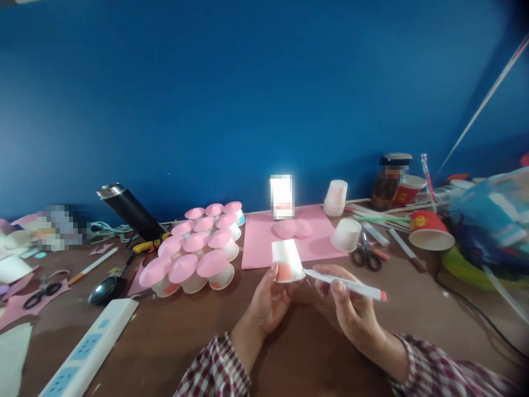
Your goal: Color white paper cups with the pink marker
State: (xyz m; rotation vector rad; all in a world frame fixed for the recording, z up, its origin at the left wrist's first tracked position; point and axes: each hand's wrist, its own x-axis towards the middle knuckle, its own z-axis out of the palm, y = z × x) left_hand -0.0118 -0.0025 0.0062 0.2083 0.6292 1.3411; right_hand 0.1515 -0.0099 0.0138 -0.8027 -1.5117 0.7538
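Note:
My left hand (270, 300) holds a small white paper cup (291, 259) upside down, its wide rim toward me. An orange-red patch colours the lower left of the cup's side. In my right hand (353, 306) is a white marker pen (351, 284) with a red end pointing right. The pen's tip is at the cup's lower right edge; whether it touches, I cannot tell. Behind the cup lies a pink paper sheet (256, 242) with pink paper discs (285, 228) on it. To the left stand several upturned cups topped with pink paper cones (196, 241).
White cups (346, 235) and black-handled scissors (366, 258) sit right of the sheet. Farther right are a marker (407, 249), a tipped red cup (430, 229), a jar (388, 182) and a plastic bag (491, 204). A power strip (88, 344) and black flask (132, 212) are at left.

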